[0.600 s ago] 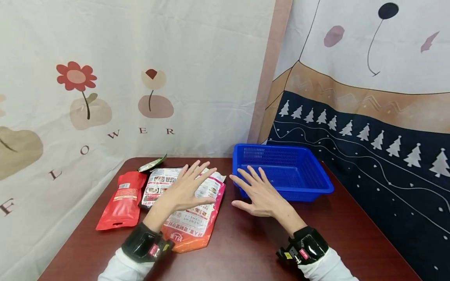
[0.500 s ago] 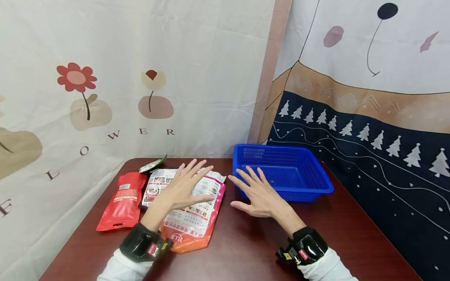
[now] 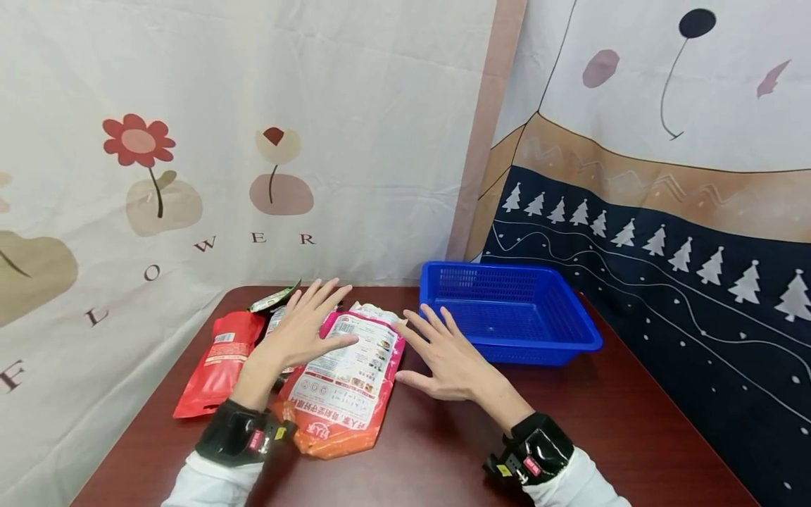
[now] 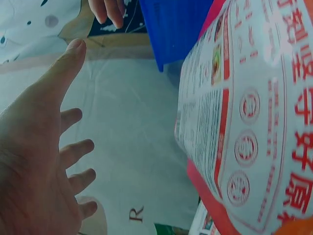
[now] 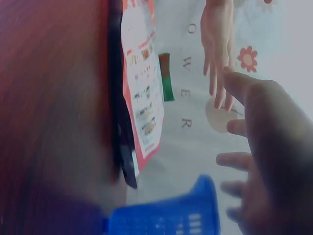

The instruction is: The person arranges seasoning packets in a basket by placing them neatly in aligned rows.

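Note:
My left hand (image 3: 288, 345) hovers over the left part of the packages, fingers spread and holding nothing. Beneath and beside it lies an orange-and-pink food pouch (image 3: 348, 380) with a white printed panel, on top of another printed package mostly hidden by the hand. In the left wrist view that pouch (image 4: 244, 117) fills the right side, apart from the fingers. My right hand (image 3: 446, 359), also spread with nothing in it, is just right of the pouch and in front of the blue basket (image 3: 538, 352). A red packet (image 3: 222, 359) lies left of my left hand.
A green packet (image 3: 274, 298) rests at the table's back left, near the white curtain (image 3: 367, 141). The blue plastic basket stands at the back right of the brown table (image 3: 456, 465). A dark tree-patterned cloth (image 3: 665, 310) hangs along the right side.
Both hands have moved left, the left hand farther, so more of the orange-and-pink pouch shows. The packages and basket have stayed in place.

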Demonstrator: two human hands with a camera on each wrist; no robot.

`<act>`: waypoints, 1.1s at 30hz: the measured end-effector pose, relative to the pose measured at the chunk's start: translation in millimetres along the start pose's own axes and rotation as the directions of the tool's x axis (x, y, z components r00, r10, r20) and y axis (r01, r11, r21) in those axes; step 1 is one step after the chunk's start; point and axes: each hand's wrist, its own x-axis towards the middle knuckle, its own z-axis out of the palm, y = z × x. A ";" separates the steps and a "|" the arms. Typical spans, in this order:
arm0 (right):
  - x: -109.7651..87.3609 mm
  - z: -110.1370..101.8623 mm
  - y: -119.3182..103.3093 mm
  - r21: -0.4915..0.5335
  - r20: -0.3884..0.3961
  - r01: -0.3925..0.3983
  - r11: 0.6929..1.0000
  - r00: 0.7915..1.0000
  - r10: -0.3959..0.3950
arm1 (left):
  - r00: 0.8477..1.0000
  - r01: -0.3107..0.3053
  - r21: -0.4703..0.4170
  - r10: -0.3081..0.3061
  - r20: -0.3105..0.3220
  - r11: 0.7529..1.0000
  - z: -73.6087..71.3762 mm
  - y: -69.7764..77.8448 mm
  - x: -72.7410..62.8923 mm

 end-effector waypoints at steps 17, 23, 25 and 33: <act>22.2 36.3 -50.1 0.277 0.047 0.031 0.960 0.998 -0.046 | 0.983 0.145 -0.004 -0.143 0.116 0.989 13.4 -31.4 -4.3; 25.7 49.8 -56.7 0.303 0.073 -0.109 0.947 0.993 0.091 | 0.967 0.206 -0.074 -0.191 0.167 0.976 18.5 -34.8 -8.4; 27.6 53.0 -57.5 0.290 0.064 -0.145 0.946 0.989 0.132 | 0.962 0.223 -0.085 -0.205 0.179 0.971 21.2 -35.4 -8.0; 33.9 59.6 -59.7 0.353 0.049 -0.307 0.884 0.949 0.311 | 0.937 0.301 -0.122 -0.270 0.221 0.946 27.8 -35.4 -7.3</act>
